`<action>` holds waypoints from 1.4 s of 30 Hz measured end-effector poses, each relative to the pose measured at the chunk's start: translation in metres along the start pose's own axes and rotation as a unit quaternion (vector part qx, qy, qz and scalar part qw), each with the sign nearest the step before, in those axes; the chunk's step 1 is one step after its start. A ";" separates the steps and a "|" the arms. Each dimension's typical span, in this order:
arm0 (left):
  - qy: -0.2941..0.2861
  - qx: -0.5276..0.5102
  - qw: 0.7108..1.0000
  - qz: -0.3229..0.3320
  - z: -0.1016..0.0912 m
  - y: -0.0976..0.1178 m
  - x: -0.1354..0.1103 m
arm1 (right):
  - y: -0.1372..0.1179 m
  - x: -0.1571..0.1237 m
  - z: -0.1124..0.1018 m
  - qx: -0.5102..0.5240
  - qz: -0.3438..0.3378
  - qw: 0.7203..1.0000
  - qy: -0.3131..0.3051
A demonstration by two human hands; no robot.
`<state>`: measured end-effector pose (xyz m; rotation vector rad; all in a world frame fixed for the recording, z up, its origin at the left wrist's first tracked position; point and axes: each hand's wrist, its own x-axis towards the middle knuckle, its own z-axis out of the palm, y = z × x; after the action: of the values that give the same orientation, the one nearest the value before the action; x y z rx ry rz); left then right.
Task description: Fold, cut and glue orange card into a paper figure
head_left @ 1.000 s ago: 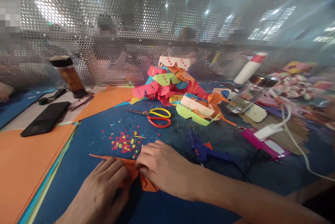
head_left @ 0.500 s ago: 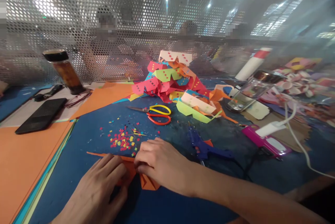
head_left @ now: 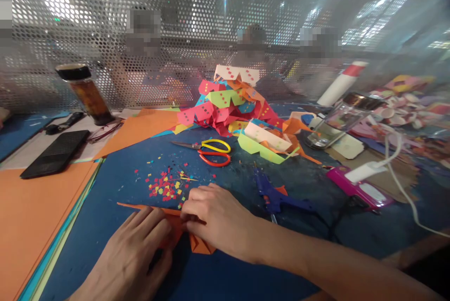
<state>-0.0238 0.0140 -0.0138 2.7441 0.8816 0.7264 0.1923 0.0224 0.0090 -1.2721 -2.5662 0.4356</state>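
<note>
A folded piece of orange paper [head_left: 202, 244] lies low in the middle of the head view, partly covered by both hands. My left hand [head_left: 135, 247] is closed on its left part, fingers bent over the top edge. From the right, my right hand [head_left: 211, 223] grips the paper near its middle, fingertips pinched and partly hidden. A thin orange strip sticks out past the left fingers. Just beyond the hands are small paper squares [head_left: 168, 186] in red, yellow and green. Scissors [head_left: 211, 151] with one yellow and one red handle lie behind them.
A blue glue gun [head_left: 277, 195] lies right of my right hand, near a pink power strip [head_left: 358, 188] with a white plug. Decorated paper pieces [head_left: 228, 104] are heaped at the back. Orange sheets [head_left: 38, 212], a phone [head_left: 56, 153] and a bottle [head_left: 87, 94] stand left; a glass jar [head_left: 341, 120] right.
Both hands keep nearly the same hold on the orange paper. The whole view has shifted very slightly; nothing else has visibly moved.
</note>
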 end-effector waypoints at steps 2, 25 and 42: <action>0.001 0.015 1.000 0.010 -0.002 0.000 0.000 | 0.000 0.000 0.000 -0.002 0.000 1.000 -0.001; 0.012 0.120 0.987 0.103 -0.011 -0.002 -0.018 | -0.004 0.001 -0.001 0.053 0.027 0.998 -0.006; -0.003 0.185 0.972 0.147 -0.013 -0.005 -0.020 | -0.009 0.005 0.002 0.036 0.045 0.998 -0.009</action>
<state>-0.0466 0.0063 -0.0118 3.2560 0.6736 0.6552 0.1823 0.0212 0.0110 -1.3669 -2.4910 0.5538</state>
